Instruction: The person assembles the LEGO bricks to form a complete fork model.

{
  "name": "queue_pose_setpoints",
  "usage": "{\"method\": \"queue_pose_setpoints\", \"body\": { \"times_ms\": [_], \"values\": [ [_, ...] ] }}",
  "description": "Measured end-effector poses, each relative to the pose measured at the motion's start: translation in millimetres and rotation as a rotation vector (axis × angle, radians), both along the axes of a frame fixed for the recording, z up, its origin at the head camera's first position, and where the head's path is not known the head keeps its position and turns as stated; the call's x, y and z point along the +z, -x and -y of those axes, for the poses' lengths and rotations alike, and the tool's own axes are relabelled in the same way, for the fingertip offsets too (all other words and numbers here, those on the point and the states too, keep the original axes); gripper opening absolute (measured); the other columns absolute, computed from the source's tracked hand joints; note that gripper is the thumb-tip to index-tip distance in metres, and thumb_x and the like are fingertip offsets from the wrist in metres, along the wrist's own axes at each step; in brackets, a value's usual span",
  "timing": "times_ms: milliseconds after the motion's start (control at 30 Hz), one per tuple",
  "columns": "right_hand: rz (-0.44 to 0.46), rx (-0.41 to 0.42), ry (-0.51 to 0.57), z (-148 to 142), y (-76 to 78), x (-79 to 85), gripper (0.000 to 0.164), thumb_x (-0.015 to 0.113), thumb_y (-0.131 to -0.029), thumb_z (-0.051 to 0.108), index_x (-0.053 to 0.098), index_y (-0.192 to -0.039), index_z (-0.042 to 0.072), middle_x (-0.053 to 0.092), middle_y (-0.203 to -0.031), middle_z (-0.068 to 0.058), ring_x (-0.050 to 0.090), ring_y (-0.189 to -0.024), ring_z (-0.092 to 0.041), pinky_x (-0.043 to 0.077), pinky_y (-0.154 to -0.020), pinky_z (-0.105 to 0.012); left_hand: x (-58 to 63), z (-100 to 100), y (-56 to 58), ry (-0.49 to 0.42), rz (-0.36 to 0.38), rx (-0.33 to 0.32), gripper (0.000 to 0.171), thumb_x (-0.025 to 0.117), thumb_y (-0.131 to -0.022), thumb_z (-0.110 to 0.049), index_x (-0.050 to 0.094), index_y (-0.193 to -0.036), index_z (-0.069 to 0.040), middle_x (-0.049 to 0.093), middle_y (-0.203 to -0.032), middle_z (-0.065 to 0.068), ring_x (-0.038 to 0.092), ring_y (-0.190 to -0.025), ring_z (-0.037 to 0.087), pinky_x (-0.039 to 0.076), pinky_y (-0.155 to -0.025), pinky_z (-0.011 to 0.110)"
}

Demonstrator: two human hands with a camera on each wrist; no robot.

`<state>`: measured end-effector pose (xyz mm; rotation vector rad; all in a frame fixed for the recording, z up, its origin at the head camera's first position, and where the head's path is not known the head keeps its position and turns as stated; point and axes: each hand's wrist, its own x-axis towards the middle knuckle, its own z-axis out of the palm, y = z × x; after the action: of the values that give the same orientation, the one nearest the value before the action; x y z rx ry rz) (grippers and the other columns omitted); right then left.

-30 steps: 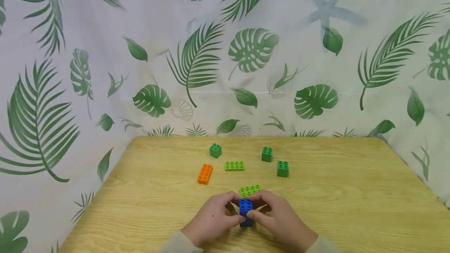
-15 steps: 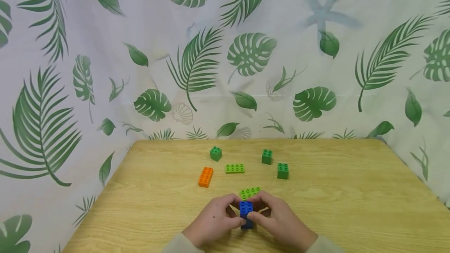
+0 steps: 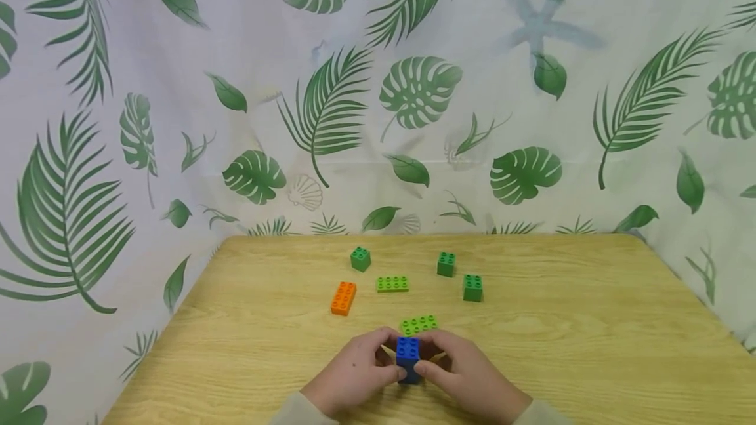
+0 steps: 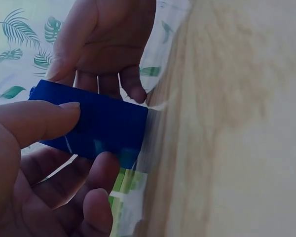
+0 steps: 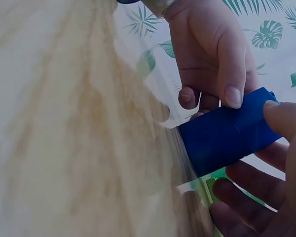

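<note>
A blue stack of toy building bricks (image 3: pixel 408 363) stands upright on the wooden table, studs on top. In the right wrist view a thin seam crosses the blue stack (image 5: pixel 222 136), between an upper and a lower brick. My left hand (image 3: pixel 354 369) pinches it from the left, thumb on the near face. From the right, my right hand (image 3: pixel 472 376) holds it likewise, its thumb close to the other one. Fingers of both hands curl behind the stack, partly hidden in the head view. Just beyond lies a lime green flat brick (image 3: pixel 419 325).
An orange brick (image 3: pixel 344 298) lies to the left on the wooden table (image 3: pixel 236 359). Farther back are another lime flat brick (image 3: pixel 392 284) and green bricks: one at left (image 3: pixel 361 258), one at right (image 3: pixel 446 263) and one nearer (image 3: pixel 472 288). A leaf-print cloth (image 3: pixel 378 117) hangs behind.
The blue stack has shifted slightly left with both hands still holding it. The head view has tilted a little; the other bricks keep their places on the table.
</note>
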<state>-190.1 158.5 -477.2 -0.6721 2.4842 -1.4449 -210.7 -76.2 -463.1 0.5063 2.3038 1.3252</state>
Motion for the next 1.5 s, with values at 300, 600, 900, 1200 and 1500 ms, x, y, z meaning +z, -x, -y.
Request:
{"method": "queue_pose_setpoints", "body": {
  "times_ms": [300,600,900,1200,1500],
  "values": [
    [-0.073,-0.040,-0.129,-0.4,2.1,-2.3,0.038,0.063,-0.101,0.042,0.064,-0.132,0.020,0.064,-0.122,0.010,0.063,-0.106,-0.009,0.052,-0.090,-0.038,7.9,14.7,2.0,0.054,-0.044,0.011,0.030,0.077,-0.091,-0.024,0.066,-0.118,-0.028,0.066,-0.104,-0.011,0.061,-0.092,0.014,0.051,-0.078,0.038],
    [-0.082,-0.059,-0.173,-0.1,3.9,-5.5,0.039,0.061,-0.101,0.044,0.064,-0.133,0.022,0.063,-0.123,0.016,0.060,-0.116,-0.011,0.047,-0.100,-0.049,10.7,49.5,12.6,0.068,-0.021,0.069,0.041,0.076,-0.091,-0.022,0.062,-0.129,-0.017,0.064,-0.113,-0.001,0.061,-0.096,0.020,0.052,-0.076,0.041],
    [-0.089,-0.037,-0.159,-3.6,4.6,-7.0,0.038,0.061,-0.101,0.041,0.063,-0.135,0.024,0.062,-0.126,0.015,0.058,-0.118,-0.012,0.044,-0.102,-0.050,12.1,88.3,23.2,0.107,-0.050,0.125,0.041,0.074,-0.093,-0.022,0.061,-0.131,-0.013,0.062,-0.120,0.004,0.061,-0.097,0.020,0.052,-0.075,0.039],
    [-0.079,-0.022,-0.161,-5.1,4.6,-7.8,0.038,0.061,-0.101,0.042,0.063,-0.135,0.025,0.062,-0.124,0.016,0.057,-0.119,-0.012,0.043,-0.104,-0.051,15.1,119.6,35.4,0.161,-0.085,0.249,0.039,0.073,-0.095,-0.017,0.061,-0.131,-0.013,0.064,-0.115,0.002,0.061,-0.091,0.018,0.051,-0.076,0.037],
    [-0.080,-0.027,-0.160,-4.8,3.1,-6.7,0.037,0.061,-0.101,0.042,0.064,-0.134,0.025,0.062,-0.123,0.016,0.057,-0.119,-0.012,0.043,-0.103,-0.051,14.4,146.4,48.6,0.254,-0.178,0.315,0.050,0.066,-0.099,-0.019,0.051,-0.145,-0.007,0.060,-0.130,0.009,0.061,-0.099,0.019,0.052,-0.084,0.043]
  ]
}}
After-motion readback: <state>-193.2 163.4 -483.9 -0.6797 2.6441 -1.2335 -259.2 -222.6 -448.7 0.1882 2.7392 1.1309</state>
